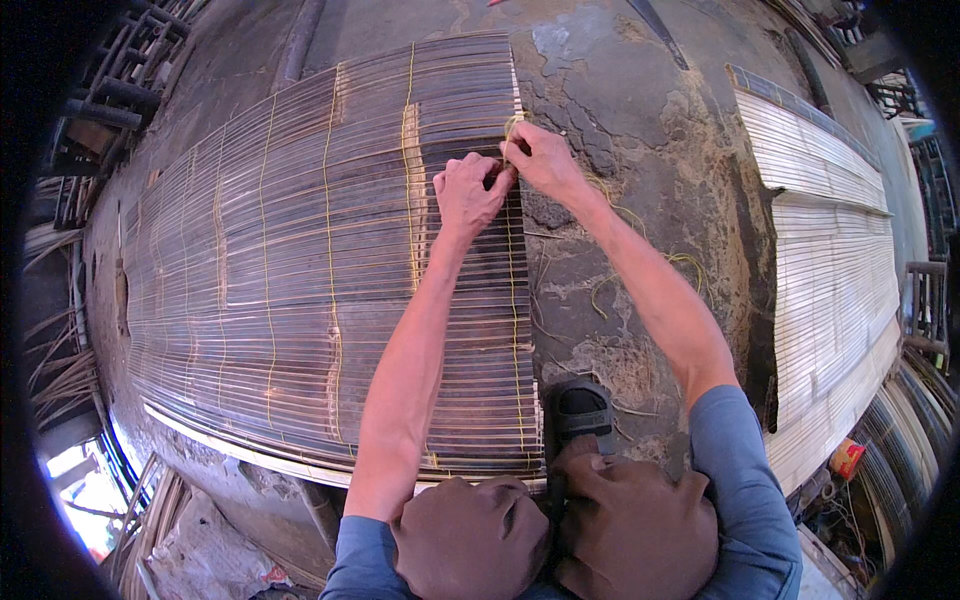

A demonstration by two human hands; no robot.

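Note:
A wide blind of thin bamboo slats lies flat on the floor, bound by several rows of yellow cord. Along its right edge both hands meet, fingertips close together. My right hand pinches yellow cord, which loops above the fingers and trails loosely over the floor to the right. Fingers curled, my left hand rests on the slats and pinches at the same spot by the edge. The exact point of the pinch is partly hidden by the fingers.
On the right lies a second, paler slatted blind with a dark edge. A black sandal on my foot stands beside the near right corner of the first blind. Stacked poles are at the far left, and a red container sits lower right.

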